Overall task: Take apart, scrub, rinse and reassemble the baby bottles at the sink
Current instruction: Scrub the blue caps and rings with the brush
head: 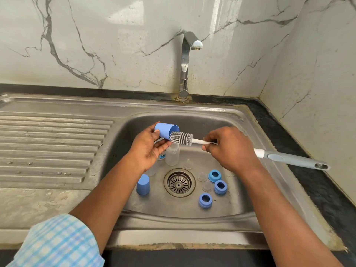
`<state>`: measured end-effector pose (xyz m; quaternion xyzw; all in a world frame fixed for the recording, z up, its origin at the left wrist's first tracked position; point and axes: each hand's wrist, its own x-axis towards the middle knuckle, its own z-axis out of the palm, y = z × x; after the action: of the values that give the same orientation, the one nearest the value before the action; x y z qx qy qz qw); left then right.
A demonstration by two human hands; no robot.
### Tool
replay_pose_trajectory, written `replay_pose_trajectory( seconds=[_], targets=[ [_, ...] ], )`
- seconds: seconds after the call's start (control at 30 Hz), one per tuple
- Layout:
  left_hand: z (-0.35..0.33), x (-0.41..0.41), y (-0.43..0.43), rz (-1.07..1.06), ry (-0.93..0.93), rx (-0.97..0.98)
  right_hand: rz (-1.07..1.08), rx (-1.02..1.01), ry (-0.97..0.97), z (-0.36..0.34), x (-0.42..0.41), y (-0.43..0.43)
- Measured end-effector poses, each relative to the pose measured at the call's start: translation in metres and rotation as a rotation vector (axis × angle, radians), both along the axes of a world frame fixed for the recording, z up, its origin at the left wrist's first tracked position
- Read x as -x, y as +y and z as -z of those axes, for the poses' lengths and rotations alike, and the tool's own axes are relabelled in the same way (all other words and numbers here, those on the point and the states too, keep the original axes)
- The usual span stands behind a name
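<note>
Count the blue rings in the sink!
3 round blue plastic rings, all right of the metal drain: back ring, middle ring, front ring. More could be hidden.

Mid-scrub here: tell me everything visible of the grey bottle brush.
The grey silicone-looking bottle brush has a ribbed bristle head, a thin white neck and a grey handle with a paler inset and a hanging hole. It lies almost level above the steel sink, head tip at the mouth of the blue plastic cap in the left hand. The right hand pinches its neck.

Domestic kitchen. Stainless steel sink with ribbed drainboard (48, 143) and chrome tap (185, 64). Black stone worktop (269, 120), marble-patterned wall panels (96, 45).
</note>
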<state>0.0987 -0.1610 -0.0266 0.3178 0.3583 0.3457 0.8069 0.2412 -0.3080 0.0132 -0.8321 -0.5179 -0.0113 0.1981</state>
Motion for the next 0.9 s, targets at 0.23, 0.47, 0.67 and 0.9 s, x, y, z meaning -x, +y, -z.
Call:
replay_pose_trajectory(
  seconds=[0.23, 0.47, 0.67, 0.9],
  targets=[
    [0.004, -0.009, -0.009, -0.008, -0.047, -0.066, -0.015, -0.033, -0.087, -0.001, 0.016, 0.004],
    [0.003, -0.004, 0.003, -0.166, -0.137, 0.019, -0.048, -0.049, -0.073, -0.003, 0.022, 0.005],
    [0.004, -0.019, -0.027, -0.071, -0.182, -0.053, -0.011, -0.057, -0.055, 0.001, 0.026, 0.010],
    [0.000, -0.010, -0.003, -0.199, -0.184, -0.095, -0.063, -0.042, 0.032, -0.004, 0.024, 0.008]
  ],
)
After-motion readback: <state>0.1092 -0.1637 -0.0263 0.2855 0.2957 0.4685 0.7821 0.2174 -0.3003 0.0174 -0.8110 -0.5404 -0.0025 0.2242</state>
